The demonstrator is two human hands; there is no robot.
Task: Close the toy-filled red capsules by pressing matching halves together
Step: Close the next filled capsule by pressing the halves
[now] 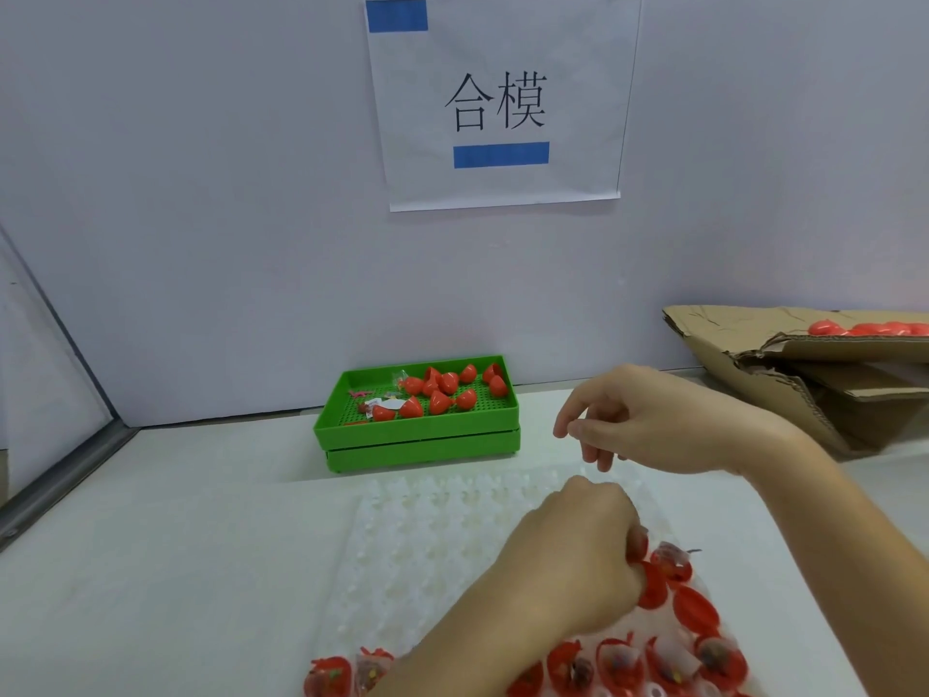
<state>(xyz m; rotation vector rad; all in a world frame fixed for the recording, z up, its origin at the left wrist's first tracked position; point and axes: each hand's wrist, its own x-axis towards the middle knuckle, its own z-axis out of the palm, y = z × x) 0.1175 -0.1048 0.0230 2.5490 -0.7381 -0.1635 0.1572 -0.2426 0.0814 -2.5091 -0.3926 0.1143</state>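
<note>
Fingers of the left hand (568, 560) were curled down onto a glossy red plastic capsule half (653, 588), which was gripped or pressed just beneath the fingertips in the white moulded plastic holding tray (402, 535); which of the two could not be told. Fingers of the right hand (648, 420) were held loosely bent above and beyond, with nothing seen in them. Other red toy-filled capsule halves (668, 664) were seated nearer than the fingers. The shell was judged light, thin, stiff and slippery, best taken at the rim and pressed squarely. Loose red halves (437, 389) were heaped in a green perforated plastic tray (417, 430) well beyond the fingers.
</note>
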